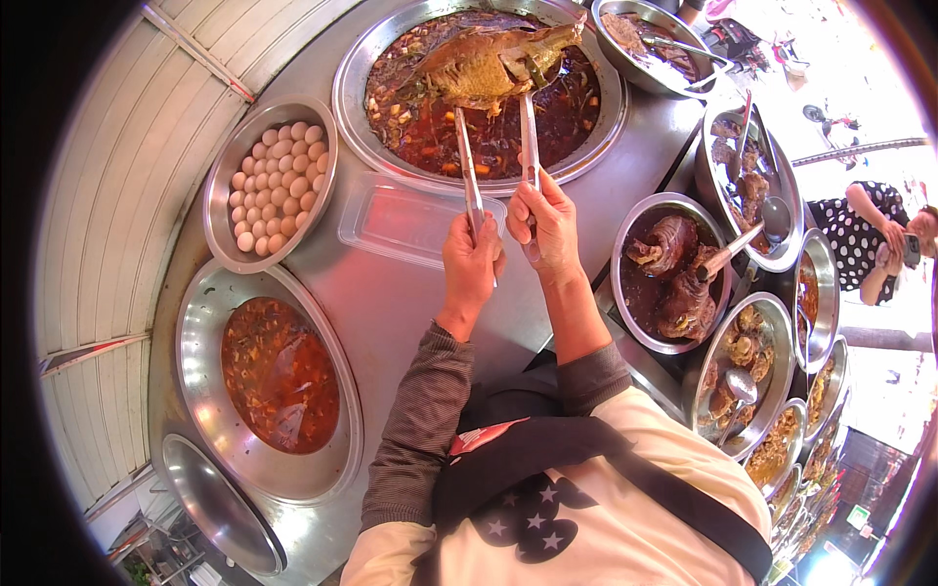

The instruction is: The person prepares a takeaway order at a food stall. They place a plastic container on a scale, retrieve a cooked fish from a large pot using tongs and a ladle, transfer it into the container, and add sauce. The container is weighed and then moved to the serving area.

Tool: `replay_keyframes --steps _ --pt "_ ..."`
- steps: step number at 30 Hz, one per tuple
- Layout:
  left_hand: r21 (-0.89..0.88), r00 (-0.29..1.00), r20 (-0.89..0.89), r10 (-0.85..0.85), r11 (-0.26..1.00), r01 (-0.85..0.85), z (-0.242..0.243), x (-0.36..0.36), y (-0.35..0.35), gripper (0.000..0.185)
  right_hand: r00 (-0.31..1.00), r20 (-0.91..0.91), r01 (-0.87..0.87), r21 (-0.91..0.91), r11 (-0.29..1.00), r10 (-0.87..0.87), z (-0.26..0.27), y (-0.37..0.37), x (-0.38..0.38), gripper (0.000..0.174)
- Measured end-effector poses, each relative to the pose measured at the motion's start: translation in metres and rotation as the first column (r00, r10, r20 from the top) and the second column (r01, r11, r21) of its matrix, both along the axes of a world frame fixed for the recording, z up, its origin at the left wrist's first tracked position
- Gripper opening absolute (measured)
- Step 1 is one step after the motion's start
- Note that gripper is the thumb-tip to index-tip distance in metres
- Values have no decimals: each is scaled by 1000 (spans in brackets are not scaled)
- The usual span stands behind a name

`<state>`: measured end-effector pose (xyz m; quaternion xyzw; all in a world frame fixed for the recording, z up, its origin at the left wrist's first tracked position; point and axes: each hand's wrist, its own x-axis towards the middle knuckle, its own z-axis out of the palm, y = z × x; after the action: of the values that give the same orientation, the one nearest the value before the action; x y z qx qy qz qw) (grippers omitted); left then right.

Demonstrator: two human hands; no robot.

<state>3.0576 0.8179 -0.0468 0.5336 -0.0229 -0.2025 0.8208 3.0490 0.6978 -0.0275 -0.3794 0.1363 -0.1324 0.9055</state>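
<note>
A whole cooked fish (pixel 484 69) is held up over a wide metal basin (pixel 352 110) of red broth with chopped pieces. My left hand (pixel 470 256) grips the long metal handle of a utensil (pixel 469 161). In my right hand (pixel 546 220) is a second metal-handled utensil (pixel 528 132). Both handles reach up to the fish, which hides most of their far ends. Just left of my hands, a clear plastic container (pixel 396 220) lies on the metal counter beside the basin, partly behind my left hand.
A metal bowl of eggs (pixel 278 187) stands at left, above another basin of red broth (pixel 344 439). Metal bowls of braised meat (pixel 670 271) and other dishes line the right side. Beyond them, a person (pixel 865 234) holds a phone.
</note>
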Motion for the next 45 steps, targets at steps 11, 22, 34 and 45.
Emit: replay_keyframes --steps 11,22,34,45 --pt "10 1000 -2 8 1000 -8 0 4 1 18 1000 4 -5 15 1000 5 5 0 2 28" --pt "-27 1000 -16 -13 1000 13 -2 3 0 17 999 -37 2 -104 995 -6 12 1 2 25" --pt "-73 998 -56 -36 997 32 -5 5 0 18 996 -83 20 -162 987 -34 11 2 3 36" --pt "-107 996 -84 -40 994 31 -9 5 1 17 993 -115 12 -171 985 -32 11 3 3 34"
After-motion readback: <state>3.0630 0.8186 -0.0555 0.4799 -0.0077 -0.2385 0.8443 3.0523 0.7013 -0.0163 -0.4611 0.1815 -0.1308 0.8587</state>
